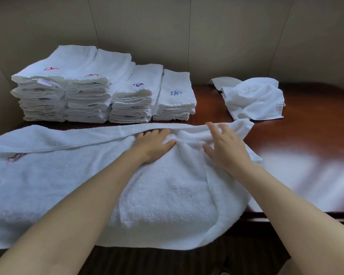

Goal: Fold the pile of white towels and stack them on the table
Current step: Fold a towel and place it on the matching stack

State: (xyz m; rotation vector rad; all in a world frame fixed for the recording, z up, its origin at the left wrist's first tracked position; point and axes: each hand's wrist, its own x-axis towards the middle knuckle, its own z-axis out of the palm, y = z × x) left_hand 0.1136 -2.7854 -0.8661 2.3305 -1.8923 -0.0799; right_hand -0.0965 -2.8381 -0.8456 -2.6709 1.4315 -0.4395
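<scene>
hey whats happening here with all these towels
A person is folding white towels on a dark wooden table. One large towel is spread out in front of them. The left hand presses flat on it, and the right hand rests on the bunched cloth near its far edge, fingers spread. Four stacks of folded towels stand at the back left. A small crumpled pile at the back right is not yet folded.

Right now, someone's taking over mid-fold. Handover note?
Left hand: flat, pressing the spread towel near its far fold.
Right hand: fingers spread, open on the same towel's bunched right end.
Done: four folded stacks at back left of the table.
Left: finish this towel, only its far edge is turned over; then fold the crumpled towels at back right and stack them.
</scene>
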